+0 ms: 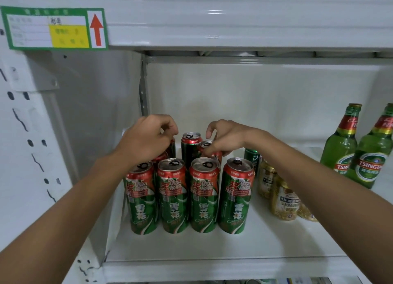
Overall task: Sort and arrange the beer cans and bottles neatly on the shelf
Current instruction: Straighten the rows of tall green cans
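Note:
Several tall red-and-green beer cans stand in a front row on the white shelf, with more behind. My left hand is curled over the top of a back-row can at the left, mostly hiding it. My right hand pinches the top of another back-row can. One back can stands free between my hands. Gold cans sit under my right forearm, with a dark green can behind them. Two green Tsingtao bottles stand at the right.
The shelf's left wall is close beside the cans. A shelf above carries a green price label with a red arrow. Bare shelf floor lies in front of the cans and behind them toward the back panel.

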A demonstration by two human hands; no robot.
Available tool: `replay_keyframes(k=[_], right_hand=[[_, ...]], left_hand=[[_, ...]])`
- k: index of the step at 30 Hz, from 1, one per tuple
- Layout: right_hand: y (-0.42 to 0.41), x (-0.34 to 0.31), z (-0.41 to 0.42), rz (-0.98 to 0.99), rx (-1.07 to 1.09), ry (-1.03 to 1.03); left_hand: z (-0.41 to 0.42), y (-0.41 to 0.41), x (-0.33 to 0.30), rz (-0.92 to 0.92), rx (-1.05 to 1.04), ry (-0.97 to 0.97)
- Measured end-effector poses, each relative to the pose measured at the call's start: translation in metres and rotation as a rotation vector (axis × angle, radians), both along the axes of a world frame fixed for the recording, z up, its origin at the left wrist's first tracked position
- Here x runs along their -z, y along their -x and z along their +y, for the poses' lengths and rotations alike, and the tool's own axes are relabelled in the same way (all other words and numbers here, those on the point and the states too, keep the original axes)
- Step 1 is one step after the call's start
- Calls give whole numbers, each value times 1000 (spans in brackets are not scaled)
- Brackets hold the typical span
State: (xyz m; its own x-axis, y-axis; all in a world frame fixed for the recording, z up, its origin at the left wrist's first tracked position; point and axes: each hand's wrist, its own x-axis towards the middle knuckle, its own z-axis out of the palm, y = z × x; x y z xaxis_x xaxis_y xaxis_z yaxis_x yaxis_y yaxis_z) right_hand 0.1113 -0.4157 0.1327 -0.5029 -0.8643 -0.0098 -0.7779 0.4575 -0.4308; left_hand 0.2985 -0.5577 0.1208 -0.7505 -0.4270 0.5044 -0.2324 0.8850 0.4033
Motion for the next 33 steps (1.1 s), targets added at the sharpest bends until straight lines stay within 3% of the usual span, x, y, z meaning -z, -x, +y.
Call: replay_keyframes(k=[11,22,25,28,33], right_hand=[[26,-3,31,-16,7,-38],[24,-25,44,-210,-31,-280],[18,-33,42,-149,-4,-346],[11,-35,31,-23,33,-404],[-3,-39,-1,94,7,-212]], left_hand=[[-4,-9,3,81,-20,-39],[7,-15,-5,32,-139,-213],[-3,-13,-6,-63,-175,-205],[-11,-7,-9,-308,-226,-170],[-12,5,-13,-541,-168,-290]])
